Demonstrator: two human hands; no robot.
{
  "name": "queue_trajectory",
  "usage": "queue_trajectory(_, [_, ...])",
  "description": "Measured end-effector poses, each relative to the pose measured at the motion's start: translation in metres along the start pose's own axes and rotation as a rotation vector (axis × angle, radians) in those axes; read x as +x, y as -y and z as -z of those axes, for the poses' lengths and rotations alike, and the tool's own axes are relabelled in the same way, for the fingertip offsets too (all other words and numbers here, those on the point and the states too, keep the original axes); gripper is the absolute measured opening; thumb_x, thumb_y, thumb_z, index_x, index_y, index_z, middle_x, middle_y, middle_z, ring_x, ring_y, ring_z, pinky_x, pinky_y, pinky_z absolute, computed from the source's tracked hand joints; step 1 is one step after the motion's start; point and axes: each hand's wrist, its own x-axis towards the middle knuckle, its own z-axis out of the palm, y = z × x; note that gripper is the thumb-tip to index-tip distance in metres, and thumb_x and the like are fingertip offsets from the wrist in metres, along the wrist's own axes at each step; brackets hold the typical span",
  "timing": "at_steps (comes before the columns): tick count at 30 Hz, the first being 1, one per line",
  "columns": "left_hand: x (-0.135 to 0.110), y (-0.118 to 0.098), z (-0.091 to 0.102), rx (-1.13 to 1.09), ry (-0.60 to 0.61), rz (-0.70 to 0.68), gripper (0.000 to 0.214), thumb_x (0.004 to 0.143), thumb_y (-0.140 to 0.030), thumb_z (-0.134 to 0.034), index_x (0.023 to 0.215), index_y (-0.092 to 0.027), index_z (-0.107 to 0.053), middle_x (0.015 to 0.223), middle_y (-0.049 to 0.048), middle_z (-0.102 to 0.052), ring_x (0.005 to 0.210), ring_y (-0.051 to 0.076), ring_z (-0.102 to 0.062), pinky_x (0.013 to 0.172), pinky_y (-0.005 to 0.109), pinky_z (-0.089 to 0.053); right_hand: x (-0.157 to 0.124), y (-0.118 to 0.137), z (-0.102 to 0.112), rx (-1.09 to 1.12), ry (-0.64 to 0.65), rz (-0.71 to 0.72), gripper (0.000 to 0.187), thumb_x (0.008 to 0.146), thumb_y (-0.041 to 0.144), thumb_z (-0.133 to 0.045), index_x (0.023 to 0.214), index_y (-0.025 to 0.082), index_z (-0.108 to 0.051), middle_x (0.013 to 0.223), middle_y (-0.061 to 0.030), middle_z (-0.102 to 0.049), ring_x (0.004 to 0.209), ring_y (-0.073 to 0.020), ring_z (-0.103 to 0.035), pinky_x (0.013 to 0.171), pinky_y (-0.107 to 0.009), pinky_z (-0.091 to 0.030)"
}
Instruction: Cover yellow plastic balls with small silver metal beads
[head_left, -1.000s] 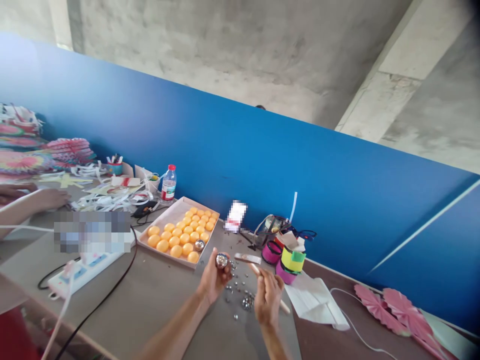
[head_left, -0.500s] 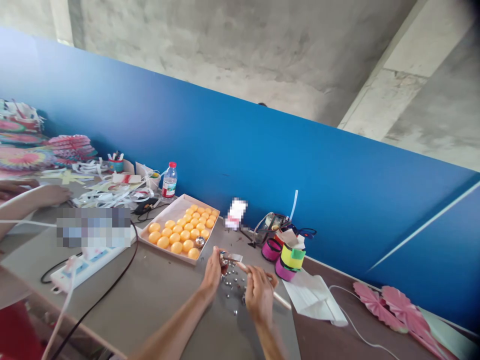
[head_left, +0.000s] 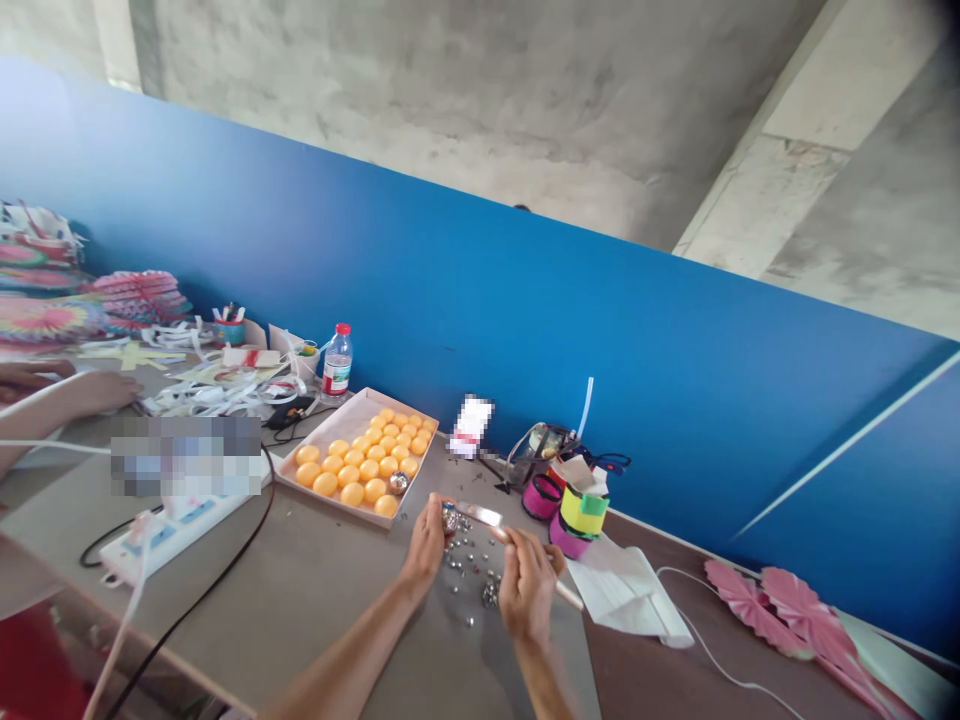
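My left hand [head_left: 426, 540] is closed around a small ball [head_left: 450, 518] with a silvery, beaded surface. My right hand [head_left: 527, 582] grips a pale-handled tool that looks like a flat brush [head_left: 481, 514], with a shiny metal section. Its far end points at the ball; fingers and blur hide whether they touch. Loose silver beads [head_left: 459, 562] lie scattered on the grey table between my hands, and a small heap of them [head_left: 491, 590] sits beside my right hand. Beyond my left hand, a shallow box [head_left: 337, 508] holds several orange balls [head_left: 352, 494] and one silvery ball [head_left: 398, 483].
Left of me are a white power strip [head_left: 187, 515], a black cable [head_left: 238, 560] and another person's hand [head_left: 105, 390]. A bottle [head_left: 337, 362] stands behind the box. Rolls of coloured tape [head_left: 583, 515], white paper [head_left: 634, 590] and pink paper pieces [head_left: 795, 610] lie right.
My right hand has shifted slightly right with the brush, whose metal section now shines brightly. The bead heap beside that hand shows more fully. My left hand stays on the ball.
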Motion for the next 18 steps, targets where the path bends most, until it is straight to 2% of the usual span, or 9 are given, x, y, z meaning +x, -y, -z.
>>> queue_trajectory(2, [0.000, 0.002, 0.000, 0.007, 0.009, -0.021, 0.062, 0.072, -0.070, -0.036, 0.085, -0.015, -0.062, 0.068, 0.0028, -0.057, 0.064, 0.017, -0.051, 0.060, 0.028, -0.044, 0.001, -0.001, 0.000, 0.009, -0.015, -0.015, 0.026, 0.090, 0.018, -0.030, 0.098, 0.017, -0.055, 0.089, -0.0076, -0.064, 0.081, -0.0181, -0.058, 0.079, -0.035, -0.029])
queue_trajectory(6, [0.001, 0.004, 0.001, 0.003, -0.038, -0.066, 0.057, 0.072, -0.067, -0.041, 0.080, -0.015, -0.062, 0.064, 0.0016, -0.055, 0.062, 0.016, -0.049, 0.060, 0.028, -0.043, 0.001, -0.002, 0.000, -0.026, 0.078, 0.014, 0.026, 0.089, 0.019, -0.032, 0.093, 0.019, -0.057, 0.084, -0.0050, -0.065, 0.076, -0.0168, -0.059, 0.078, -0.034, -0.028])
queue_trajectory(11, [-0.001, 0.002, 0.000, -0.012, -0.014, -0.112, 0.052, 0.072, -0.064, -0.044, 0.077, -0.016, -0.063, 0.061, 0.0022, -0.054, 0.061, 0.017, -0.048, 0.060, 0.028, -0.041, 0.002, -0.003, 0.001, -0.008, -0.004, -0.017, 0.027, 0.090, 0.020, -0.031, 0.096, 0.017, -0.057, 0.090, -0.0082, -0.064, 0.083, -0.0187, -0.058, 0.079, -0.035, -0.029])
queue_trajectory(16, [-0.006, -0.005, -0.002, 0.048, -0.031, -0.139, 0.050, 0.073, -0.063, -0.044, 0.070, -0.016, -0.061, 0.061, 0.0029, -0.054, 0.064, 0.019, -0.048, 0.064, 0.028, -0.040, 0.001, -0.003, -0.001, -0.043, 0.088, -0.014, 0.027, 0.090, 0.021, -0.031, 0.094, 0.018, -0.058, 0.083, -0.0061, -0.065, 0.076, -0.0178, -0.058, 0.078, -0.035, -0.028])
queue_trajectory(18, [-0.007, -0.006, -0.003, 0.042, 0.000, -0.121, 0.051, 0.075, -0.063, -0.041, 0.074, -0.016, -0.062, 0.063, 0.0031, -0.054, 0.066, 0.019, -0.049, 0.065, 0.029, -0.041, 0.002, -0.004, 0.000, -0.046, 0.054, -0.032, 0.028, 0.090, 0.022, -0.031, 0.095, 0.018, -0.058, 0.085, -0.0067, -0.065, 0.078, -0.0185, -0.058, 0.079, -0.035, -0.028])
